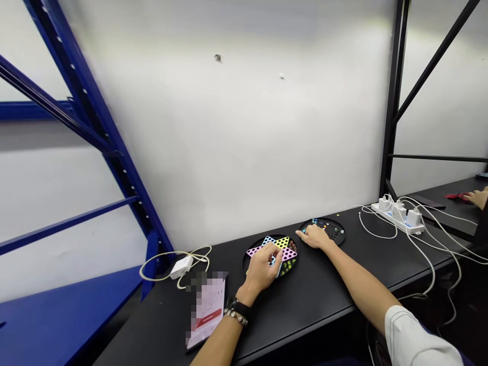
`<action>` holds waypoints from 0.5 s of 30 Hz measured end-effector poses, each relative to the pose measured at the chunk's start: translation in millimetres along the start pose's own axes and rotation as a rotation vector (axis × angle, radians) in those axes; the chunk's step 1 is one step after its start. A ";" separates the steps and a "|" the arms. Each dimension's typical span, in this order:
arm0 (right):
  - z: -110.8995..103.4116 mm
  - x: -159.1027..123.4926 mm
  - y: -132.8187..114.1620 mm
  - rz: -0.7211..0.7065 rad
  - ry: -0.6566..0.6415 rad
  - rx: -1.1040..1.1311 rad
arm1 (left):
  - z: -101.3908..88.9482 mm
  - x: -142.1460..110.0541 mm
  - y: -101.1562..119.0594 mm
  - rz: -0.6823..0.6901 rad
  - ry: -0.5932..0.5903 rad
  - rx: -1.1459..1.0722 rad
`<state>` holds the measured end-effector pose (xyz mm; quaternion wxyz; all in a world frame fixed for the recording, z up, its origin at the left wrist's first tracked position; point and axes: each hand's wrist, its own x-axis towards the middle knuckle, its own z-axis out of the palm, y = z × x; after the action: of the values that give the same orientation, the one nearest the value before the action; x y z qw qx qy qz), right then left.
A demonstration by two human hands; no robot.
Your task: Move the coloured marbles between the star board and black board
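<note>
My left hand (261,269) bends down over a round black Chinese checkers board (282,244), whose star has pink, yellow and blue points. Its fingertips touch the board's near side and hide part of the star. Whether they pinch a marble, I cannot tell. A watch and a bead bracelet circle that wrist. My right hand (312,236) lies on the edge of a round black tray (335,231) that holds several coloured marbles (318,222). Its fingers point left, close to the marbles.
A phone (208,310) lies on the black table (305,325), beside a white charger with a coiled cable (181,267). A white power strip (398,216) with tangled cables sits to the right. Farther right, another person's hand (478,198) rests near a red object (455,195). Blue shelving (95,127) stands left.
</note>
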<state>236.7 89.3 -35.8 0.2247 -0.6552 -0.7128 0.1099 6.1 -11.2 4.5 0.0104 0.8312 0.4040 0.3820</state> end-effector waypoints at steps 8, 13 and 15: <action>-46.6 13.2 58.9 0.408 0.257 1.276 | -0.7 0.3 2.4 0.007 0.004 -0.006; -61.5 10.6 96.1 0.477 0.135 1.521 | 0.7 -1.0 0.0 -0.002 0.010 -0.021; -60.1 13.6 101.9 0.439 0.066 1.505 | 1.0 -1.1 -0.8 -0.001 0.009 -0.024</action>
<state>354.2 106.4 -26.9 0.6024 -0.4554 -0.2937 0.5860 5.8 -11.1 2.9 0.0189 0.8290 0.3998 0.3906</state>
